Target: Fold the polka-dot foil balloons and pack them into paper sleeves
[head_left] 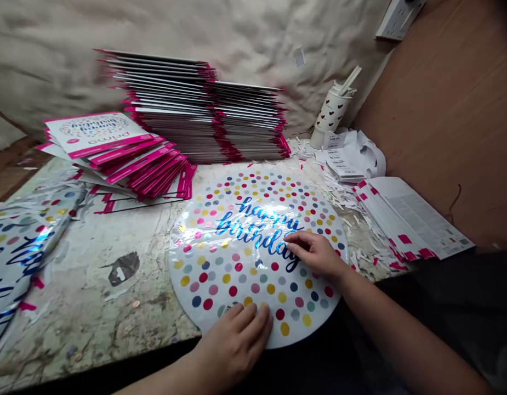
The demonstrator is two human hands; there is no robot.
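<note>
Tabletop edge point(84, 334) — hands point(232, 345) point(314, 253) on balloon point(220, 258), likely foil

Your left hand point(232, 345) lies palm-down at bottom centre, fingers together; your right hand point(314, 253) rests palm-down right of centre, fingers extended.

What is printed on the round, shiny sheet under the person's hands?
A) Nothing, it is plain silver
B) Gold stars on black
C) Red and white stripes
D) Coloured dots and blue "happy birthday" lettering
D: the round foil balloon under the left hand and right hand shows coloured dots around blue "happy birthday" script.
</note>
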